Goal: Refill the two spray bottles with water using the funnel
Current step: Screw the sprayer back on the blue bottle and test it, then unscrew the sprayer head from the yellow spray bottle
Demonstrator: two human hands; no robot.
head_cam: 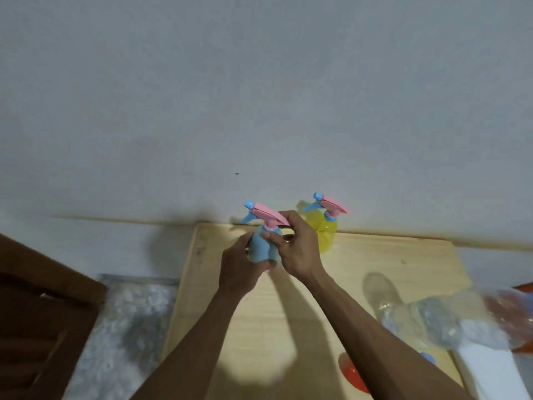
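Funnel (353, 373), orange, lies low right on the desk (259, 327), beside a clear water bottle (403, 310) that could roll. At centre frame the left hand (236, 269) wraps the blue spray bottle (264, 246) while the right hand (297, 246) pinches its pink head; a slipping twist could drop it. Farther back stands the yellow spray bottle (327, 232), still capped.

Both bare forearms reach forward and converge on the blue spray bottle (264, 246). The left hand (238, 268) wraps the bottle's lower body from the left, fingers curled round it. The right hand (297, 249) sits just right of the bottle, thumb pressed on its shoulder and fingers closed over the pink trigger head.
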